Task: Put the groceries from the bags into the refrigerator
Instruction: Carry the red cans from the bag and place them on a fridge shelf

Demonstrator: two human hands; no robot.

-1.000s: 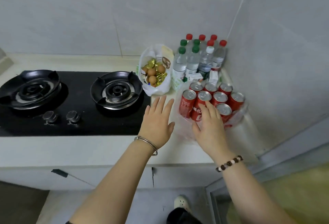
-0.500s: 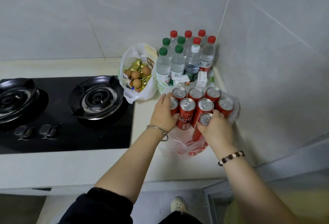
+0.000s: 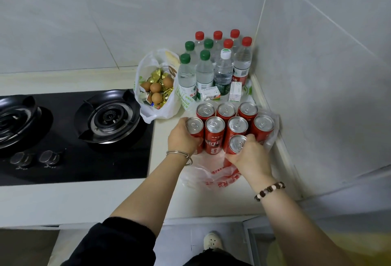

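Eight red cans [image 3: 214,131] stand on a flattened plastic bag [image 3: 203,178] in the counter [image 3: 127,200] corner, right of the stove [image 3: 69,160]. The left hand [image 3: 183,139] curls round the leftmost can [image 3: 195,126]; the right hand [image 3: 250,159] grips the nearest can [image 3: 237,143]. Water bottles [image 3: 204,72] stand behind.

Left wrist: thin silver-coloured metal bangle [image 3: 179,156], just behind the left hand [image 3: 183,138].
Right wrist: bead bracelet [image 3: 269,190] of dark brown and pale round beads, behind the right hand [image 3: 248,156].
Left arm: black fabric sleeve [image 3: 118,242] at lower left of centre, ending near the elbow; forearm bare.
Right arm: bare down to the lower right edge.
Foot: one cream-white shoe [image 3: 212,241] at bottom centre, dark clothing [image 3: 213,261] just below it.
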